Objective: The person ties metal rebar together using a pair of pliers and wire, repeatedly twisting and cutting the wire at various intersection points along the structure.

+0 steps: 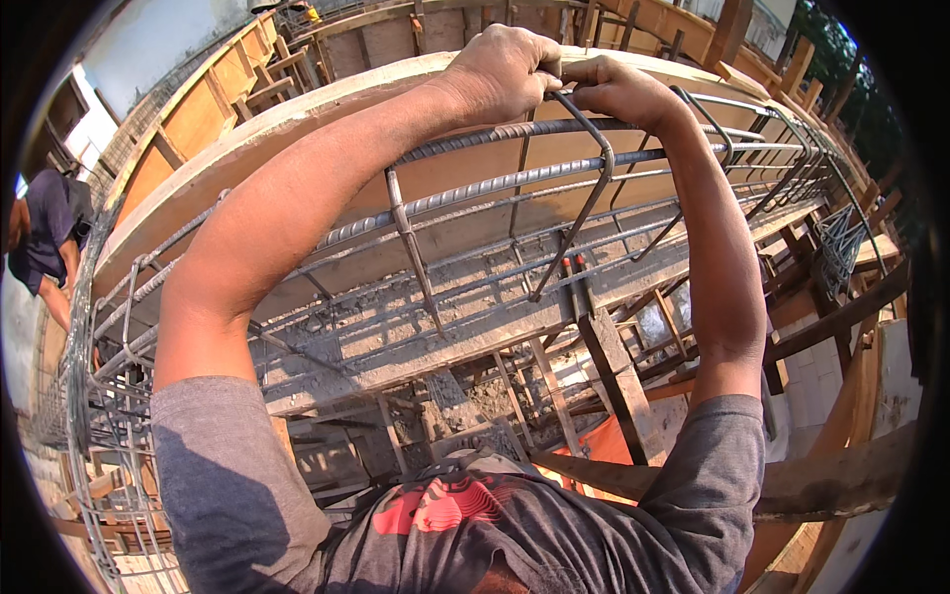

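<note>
Both my arms stretch forward over a cage of ribbed steel bars [445, 201] set along a wooden formwork panel [297, 129]. My left hand [503, 74] is closed at the top bar, fingers pinched beside the upper end of a bent steel stirrup [602, 158]. Just right of it, my right hand [621, 91] is curled closed at the same spot, its fingers nearly meeting the left ones. Whatever lies between the fingertips is too small or hidden to make out. Another stirrup [408, 233] hangs below my left forearm. Below the cage, a tool with red-tipped handles [576, 272] rests by a timber post.
A cement-stained plank [416, 361] runs under the cage, above timber props and an orange sheet [602, 450]. A bundle of thin wire [839, 247] hangs at the right. Another person [49, 223] stands at far left, near more bar cages [109, 445]. Wooden formwork [203, 109] continues behind.
</note>
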Demonstrator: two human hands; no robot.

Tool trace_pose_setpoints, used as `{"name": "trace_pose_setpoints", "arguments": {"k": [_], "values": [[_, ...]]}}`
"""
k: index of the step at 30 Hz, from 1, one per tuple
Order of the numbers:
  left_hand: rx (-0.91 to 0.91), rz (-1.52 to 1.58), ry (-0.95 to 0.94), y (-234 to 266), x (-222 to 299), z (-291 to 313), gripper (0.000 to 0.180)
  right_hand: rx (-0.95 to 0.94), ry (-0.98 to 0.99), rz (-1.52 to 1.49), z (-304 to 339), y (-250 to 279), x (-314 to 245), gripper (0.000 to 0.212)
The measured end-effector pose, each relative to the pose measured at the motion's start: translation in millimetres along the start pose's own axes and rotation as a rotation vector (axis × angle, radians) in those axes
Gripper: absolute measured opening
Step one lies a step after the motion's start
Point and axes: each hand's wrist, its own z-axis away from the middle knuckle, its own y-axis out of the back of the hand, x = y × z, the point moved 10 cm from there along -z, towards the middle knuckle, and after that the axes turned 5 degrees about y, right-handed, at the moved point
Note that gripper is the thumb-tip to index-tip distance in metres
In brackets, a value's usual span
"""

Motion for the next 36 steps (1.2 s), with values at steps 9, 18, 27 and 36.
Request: {"name": "trace_pose_setpoints", "arguments": {"k": [9,18,27,36], "values": [[0.004,0.594,0.277,-15.2,-49.8,-10.2,0.009,0.372,0.253,0.117,22.7,21.3,-51.6,0.046],[0.06,0.238,0.377,-15.6,-90.5,-30.4,0.014,0.379,0.34,0.049,20.9,33.9,-33.4,0.036],[-0.103,0.385,0.519,-24.3,-68.5,-32.3,0.013,0.362,0.224,1.031,-15.4,35.7,-87.0,0.017],[-0.051,0.555,0.585,-25.7,-84.9,-31.1,0.011,0.061,0.33,0.97,-30.4,35.7,-129.3,0.015]]}}
